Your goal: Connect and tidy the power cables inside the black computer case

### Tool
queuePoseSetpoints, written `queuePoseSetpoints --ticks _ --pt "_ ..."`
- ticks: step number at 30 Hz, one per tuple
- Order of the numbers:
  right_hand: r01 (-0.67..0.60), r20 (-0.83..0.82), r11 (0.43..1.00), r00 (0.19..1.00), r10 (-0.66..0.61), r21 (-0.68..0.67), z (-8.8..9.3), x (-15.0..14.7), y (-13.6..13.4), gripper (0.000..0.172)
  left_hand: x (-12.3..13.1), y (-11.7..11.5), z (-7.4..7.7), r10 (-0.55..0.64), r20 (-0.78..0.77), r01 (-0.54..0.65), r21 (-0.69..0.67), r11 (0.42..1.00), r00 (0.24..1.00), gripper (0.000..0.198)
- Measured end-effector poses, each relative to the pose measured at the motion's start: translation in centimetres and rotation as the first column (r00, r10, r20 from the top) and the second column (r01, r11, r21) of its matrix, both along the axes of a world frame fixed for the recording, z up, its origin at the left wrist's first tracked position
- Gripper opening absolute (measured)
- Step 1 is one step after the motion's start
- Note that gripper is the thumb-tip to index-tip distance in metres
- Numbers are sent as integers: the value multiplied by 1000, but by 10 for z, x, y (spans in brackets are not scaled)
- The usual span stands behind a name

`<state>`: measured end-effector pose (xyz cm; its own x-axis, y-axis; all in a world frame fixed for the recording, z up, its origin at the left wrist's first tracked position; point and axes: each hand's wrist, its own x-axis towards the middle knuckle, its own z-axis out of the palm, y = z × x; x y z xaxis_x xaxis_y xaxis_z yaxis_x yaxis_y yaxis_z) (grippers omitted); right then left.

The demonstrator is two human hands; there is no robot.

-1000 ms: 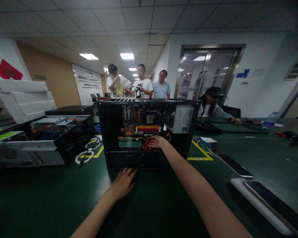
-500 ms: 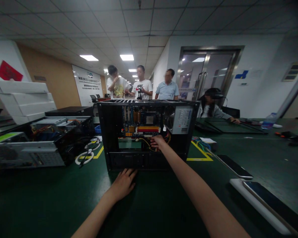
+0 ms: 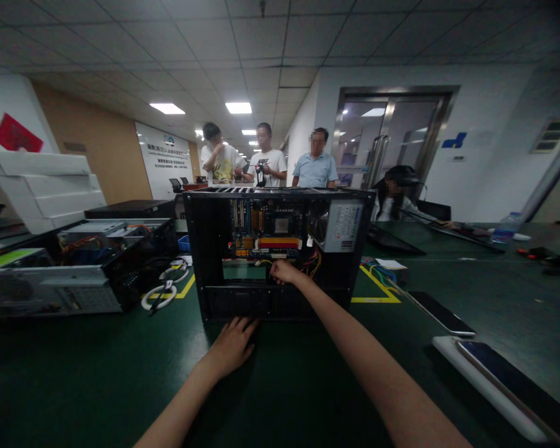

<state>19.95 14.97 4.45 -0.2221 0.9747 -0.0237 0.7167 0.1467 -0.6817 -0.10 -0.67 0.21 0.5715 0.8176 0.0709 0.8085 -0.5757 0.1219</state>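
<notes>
An open black computer case [image 3: 238,298] stands before me on the green table. Inside it are a motherboard [image 3: 282,226] with red and yellow memory slots and a power supply [image 3: 343,227] at the upper right. My right hand [image 3: 284,272] reaches into the case below the motherboard, its fingers closed around a thin yellow cable [image 3: 264,262] with a small pale plug; the fingertips are partly hidden. More coloured wires [image 3: 313,262] hang right of that hand. My left hand [image 3: 233,342] lies flat on the table, fingers spread, at the case's lower front edge.
To the left lies another opened computer case [image 3: 74,274], with coiled white cables [image 3: 159,297] beside it. Loose coloured wires [image 3: 385,274] and phones [image 3: 441,312] are on the right. Several people are across the table; one handles a dark panel [image 3: 457,231].
My right hand has shifted slightly left inside the case and its fingers have closed on the yellow cable. My left hand stays put. The person at right has raised the dark panel.
</notes>
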Motion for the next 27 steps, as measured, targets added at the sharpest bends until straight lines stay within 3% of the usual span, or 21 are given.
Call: queuePoseSetpoints --ticks 4,7,14,27 --pt "-106 268 994 958 106 -14 0 -1 1 13 0 1 -1 0 1 0 -7 1000 1000 52" --pt "-194 378 978 902 210 -81 0 1 4 21 0 0 -1 -4 1 4 3 1000 1000 51" --pt "-307 322 912 864 387 -273 4 2 1 31 1 -1 1 3 3 -3 -4 1000 1000 52" --pt "-273 399 887 816 419 -373 1 2 6 26 1 -1 2 -2 9 2 2 1000 1000 52"
